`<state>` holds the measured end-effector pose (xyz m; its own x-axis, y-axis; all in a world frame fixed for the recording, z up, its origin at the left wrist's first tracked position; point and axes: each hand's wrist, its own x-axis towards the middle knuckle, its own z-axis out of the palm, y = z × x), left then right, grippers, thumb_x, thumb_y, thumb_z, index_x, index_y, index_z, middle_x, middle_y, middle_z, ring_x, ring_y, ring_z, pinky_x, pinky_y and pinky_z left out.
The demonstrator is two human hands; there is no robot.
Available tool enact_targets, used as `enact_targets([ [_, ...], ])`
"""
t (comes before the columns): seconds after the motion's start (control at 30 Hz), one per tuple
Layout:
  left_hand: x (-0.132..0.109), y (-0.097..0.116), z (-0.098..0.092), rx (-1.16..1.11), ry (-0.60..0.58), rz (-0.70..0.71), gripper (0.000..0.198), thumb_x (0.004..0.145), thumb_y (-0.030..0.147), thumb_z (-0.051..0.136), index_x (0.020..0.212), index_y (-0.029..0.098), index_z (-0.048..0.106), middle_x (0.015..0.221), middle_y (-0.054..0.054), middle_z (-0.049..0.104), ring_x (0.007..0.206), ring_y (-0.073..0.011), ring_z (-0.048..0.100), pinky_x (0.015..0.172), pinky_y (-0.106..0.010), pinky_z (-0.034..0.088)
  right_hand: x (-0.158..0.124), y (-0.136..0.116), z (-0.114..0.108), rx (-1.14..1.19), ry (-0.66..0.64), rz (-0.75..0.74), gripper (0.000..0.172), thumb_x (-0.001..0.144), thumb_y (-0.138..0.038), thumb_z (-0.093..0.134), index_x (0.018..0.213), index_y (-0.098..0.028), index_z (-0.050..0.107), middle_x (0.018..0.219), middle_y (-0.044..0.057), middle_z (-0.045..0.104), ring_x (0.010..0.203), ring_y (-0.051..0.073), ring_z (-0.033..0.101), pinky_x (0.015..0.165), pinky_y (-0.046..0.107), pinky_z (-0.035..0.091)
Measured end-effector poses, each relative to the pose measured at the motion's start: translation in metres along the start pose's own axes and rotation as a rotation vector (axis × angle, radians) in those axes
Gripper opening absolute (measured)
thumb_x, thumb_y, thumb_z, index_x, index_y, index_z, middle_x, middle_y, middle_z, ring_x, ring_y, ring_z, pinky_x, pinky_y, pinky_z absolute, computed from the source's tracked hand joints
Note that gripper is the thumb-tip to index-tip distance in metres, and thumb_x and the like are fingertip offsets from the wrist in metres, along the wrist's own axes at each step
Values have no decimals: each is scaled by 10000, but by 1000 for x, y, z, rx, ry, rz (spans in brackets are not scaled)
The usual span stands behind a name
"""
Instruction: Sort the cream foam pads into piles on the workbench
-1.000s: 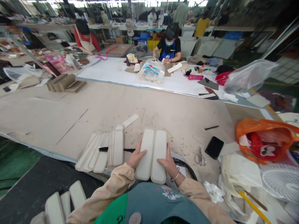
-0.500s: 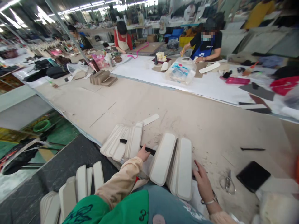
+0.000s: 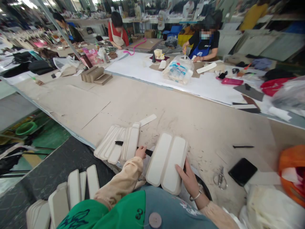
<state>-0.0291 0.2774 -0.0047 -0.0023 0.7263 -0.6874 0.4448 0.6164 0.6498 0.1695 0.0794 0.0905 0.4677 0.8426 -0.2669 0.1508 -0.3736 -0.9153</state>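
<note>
My right hand [image 3: 189, 178] grips the right edge of a stack of long cream panels with rounded ends [image 3: 174, 162], thumb on top and fingers along the side. A second such stack [image 3: 159, 160] lies against it on the left. My left hand [image 3: 141, 152] has its fingers curled at a long, thin black tool [image 3: 149, 152]; its kind is unclear. Part of that tool passes beneath another group of cream panels [image 3: 131, 143], and its far end shows over more fanned panels [image 3: 108, 144] on the left.
Scissors [image 3: 220, 178], a black flat case [image 3: 243, 171] and an orange container [image 3: 292, 171] sit to the right. More panels [image 3: 60, 197] lie on a black surface at lower left. Brown blocks [image 3: 92, 74] stand farther back. Co-workers [image 3: 206, 41] work across the table.
My right hand has moved in from beside the right-hand stack and taken hold of its edge. The two stacks now lie closer together. My left hand's fingers have curled in.
</note>
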Motion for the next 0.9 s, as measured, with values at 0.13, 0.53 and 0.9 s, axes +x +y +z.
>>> enact_targets([
  [0.13,6,0,12,-199,118,-30,395,922,353,494,1259,150,472,1067,-85,609,811,-138,612,709,-307,535,-1,-4,-3,13,-40,-35,809,832,-560,535,1490,-220,209,1501,107,340,1367,270,324,1156,474,215],
  [0.53,-12,12,22,-365,204,362,330,705,-19,512,916,161,690,858,-11,661,542,-73,561,653,-251,497,-3,0,-7,-19,-108,45,835,815,-619,526,1483,-246,194,1499,92,345,1341,256,370,1165,449,192],
  [0.9,-62,26,8,-521,-5,679,199,737,229,651,909,161,725,846,-62,678,795,-143,638,827,-311,498,4,30,-7,48,-32,65,809,847,-653,422,1485,-195,227,1502,115,342,1386,274,304,1153,473,218],
])
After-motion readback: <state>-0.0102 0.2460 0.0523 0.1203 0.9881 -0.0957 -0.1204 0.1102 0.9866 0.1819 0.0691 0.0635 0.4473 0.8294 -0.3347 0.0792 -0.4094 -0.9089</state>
